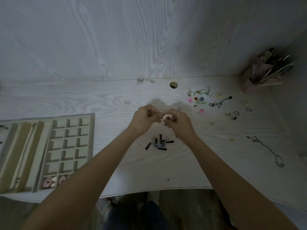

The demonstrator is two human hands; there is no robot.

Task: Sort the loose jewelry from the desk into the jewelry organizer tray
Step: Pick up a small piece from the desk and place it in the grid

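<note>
A small cream-white earring with a red centre (167, 118) sits between both hands above the middle of the pale wood-grain surface (103, 97), with the left hand (144, 119) and the right hand (178, 122) touching it from either side, fingers curled and pinching it; the piece is too small and blurred to tell its shape further. The beige jewelry organizer tray (90, 138) lies at the left edge of the surface, well apart from the hands; it has a grid of small square compartments and long slots beside them, and pink and white round pieces (54, 180) lie in its nearest row. Just nearer the person than the hands lies a cluster of black bar-shaped pieces with blue bits (158, 143). To the right spreads a scatter of colourful small earrings and rings (199, 99), and farther right a thin silver chain (265, 150) trails across the surface. A brown holder of pens and tools (265, 72) stands at the far right corner. A silver chain cluster (144, 81) rests by the back wall.
</note>
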